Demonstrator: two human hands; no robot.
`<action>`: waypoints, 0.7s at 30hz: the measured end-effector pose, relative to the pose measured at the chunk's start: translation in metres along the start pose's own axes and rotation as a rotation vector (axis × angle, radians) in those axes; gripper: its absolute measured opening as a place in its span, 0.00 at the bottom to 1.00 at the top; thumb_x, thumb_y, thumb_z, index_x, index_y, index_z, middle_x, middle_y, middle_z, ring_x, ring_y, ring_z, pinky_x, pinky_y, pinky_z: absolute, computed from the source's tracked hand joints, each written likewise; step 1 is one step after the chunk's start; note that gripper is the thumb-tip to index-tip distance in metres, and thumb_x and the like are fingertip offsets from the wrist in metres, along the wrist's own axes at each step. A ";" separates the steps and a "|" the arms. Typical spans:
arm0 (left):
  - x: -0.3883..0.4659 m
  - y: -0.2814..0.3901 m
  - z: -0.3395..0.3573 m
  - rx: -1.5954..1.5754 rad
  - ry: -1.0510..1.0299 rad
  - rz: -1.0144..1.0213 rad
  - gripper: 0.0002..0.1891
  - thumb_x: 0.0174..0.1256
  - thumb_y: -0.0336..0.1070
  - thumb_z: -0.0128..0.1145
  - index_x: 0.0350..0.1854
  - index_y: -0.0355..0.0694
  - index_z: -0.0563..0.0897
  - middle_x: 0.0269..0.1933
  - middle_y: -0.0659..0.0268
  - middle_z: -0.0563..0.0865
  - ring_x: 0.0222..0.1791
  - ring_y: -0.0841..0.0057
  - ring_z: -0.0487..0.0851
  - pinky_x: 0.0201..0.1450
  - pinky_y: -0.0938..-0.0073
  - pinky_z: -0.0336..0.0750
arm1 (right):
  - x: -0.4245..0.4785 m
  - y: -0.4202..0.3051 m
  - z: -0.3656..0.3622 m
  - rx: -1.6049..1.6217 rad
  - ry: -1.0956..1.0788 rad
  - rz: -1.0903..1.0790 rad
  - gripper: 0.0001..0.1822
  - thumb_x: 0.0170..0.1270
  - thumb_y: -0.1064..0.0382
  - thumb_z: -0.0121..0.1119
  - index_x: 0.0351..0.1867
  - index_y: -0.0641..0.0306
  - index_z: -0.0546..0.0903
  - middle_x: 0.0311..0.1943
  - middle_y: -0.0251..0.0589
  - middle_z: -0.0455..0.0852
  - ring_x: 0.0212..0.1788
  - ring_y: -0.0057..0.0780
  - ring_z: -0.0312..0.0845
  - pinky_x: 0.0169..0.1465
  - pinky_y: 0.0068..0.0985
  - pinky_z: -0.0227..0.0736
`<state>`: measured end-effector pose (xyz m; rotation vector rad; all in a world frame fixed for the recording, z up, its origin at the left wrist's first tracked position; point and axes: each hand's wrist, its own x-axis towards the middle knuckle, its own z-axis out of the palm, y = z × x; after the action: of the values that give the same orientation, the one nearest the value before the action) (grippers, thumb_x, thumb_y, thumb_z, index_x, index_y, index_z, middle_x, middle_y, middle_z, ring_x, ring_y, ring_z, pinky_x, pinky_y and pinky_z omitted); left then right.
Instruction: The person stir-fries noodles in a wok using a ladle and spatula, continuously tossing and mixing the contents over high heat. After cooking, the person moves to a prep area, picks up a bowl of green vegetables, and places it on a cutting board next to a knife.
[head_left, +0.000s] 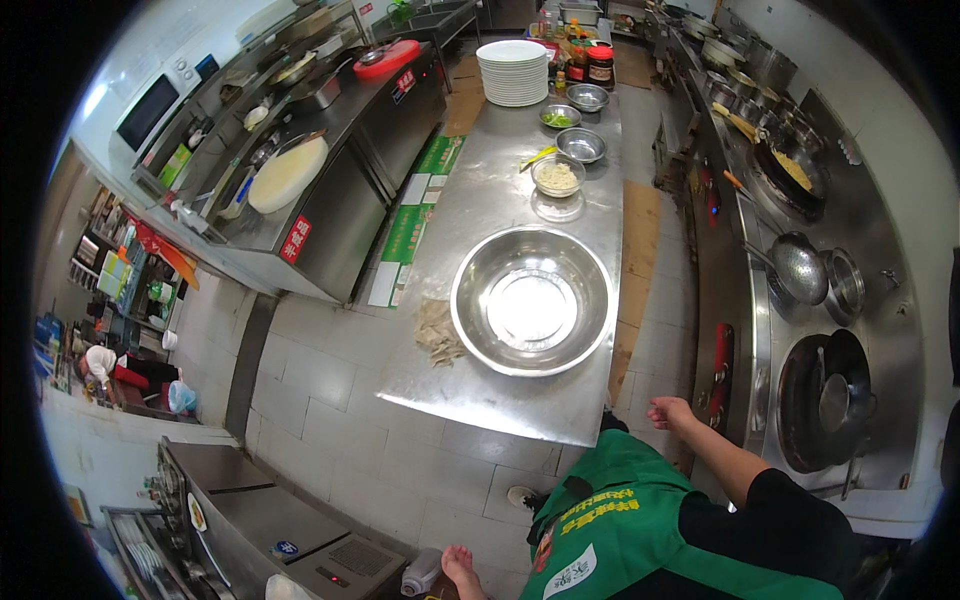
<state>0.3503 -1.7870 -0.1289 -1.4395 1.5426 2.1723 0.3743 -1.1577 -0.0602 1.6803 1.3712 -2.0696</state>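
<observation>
My left hand (460, 564) hangs low at the bottom edge with nothing seen in it, close to a grey plastic bottle (422, 571). Past the near corner of the steel table (487, 409), my right hand (670, 414) is held out between the table and the stove side, its fingers loosely bent and bare. A large shiny steel basin (532, 300) stands on the table's near end and holds nothing. Beside its left rim lies a crumpled brown cloth (439, 332). Farther up stands a glass bowl (558, 177) of pale shredded food. Neither hand touches these things.
Small steel bowls (580, 145), a stack of white plates (513, 73) and sauce jars (600, 66) stand farther along the table. Woks (825, 401) and a perforated ladle (800, 268) line the stove at right. A round cutting board (289, 174) lies on the left counter.
</observation>
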 end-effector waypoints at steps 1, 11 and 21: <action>0.000 -0.009 0.006 -0.007 -0.061 -0.016 0.06 0.68 0.36 0.52 0.40 0.41 0.78 0.32 0.65 0.83 0.29 0.71 0.81 0.33 0.70 0.78 | 0.008 -0.007 -0.002 -0.015 0.006 0.013 0.14 0.68 0.59 0.54 0.50 0.62 0.79 0.32 0.41 0.86 0.27 0.24 0.79 0.32 0.28 0.80; -0.136 -0.204 0.106 0.159 -0.332 -0.251 0.08 0.67 0.37 0.54 0.39 0.37 0.79 0.28 0.61 0.83 0.27 0.71 0.81 0.30 0.71 0.77 | 0.142 -0.143 -0.066 -0.228 -0.191 0.012 0.14 0.66 0.60 0.58 0.49 0.66 0.78 0.29 0.39 0.84 0.23 0.23 0.77 0.28 0.28 0.78; -0.171 -0.232 0.227 0.163 -0.206 -0.149 0.10 0.67 0.37 0.55 0.38 0.34 0.81 0.28 0.60 0.83 0.30 0.69 0.83 0.31 0.72 0.78 | 0.202 -0.313 -0.066 -0.189 -0.254 -0.212 0.15 0.67 0.64 0.53 0.53 0.67 0.77 0.29 0.39 0.84 0.24 0.21 0.76 0.27 0.23 0.75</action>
<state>0.4334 -1.4303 -0.1522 -1.1992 1.4538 1.9885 0.1563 -0.8486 -0.0544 1.1983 1.6556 -2.0929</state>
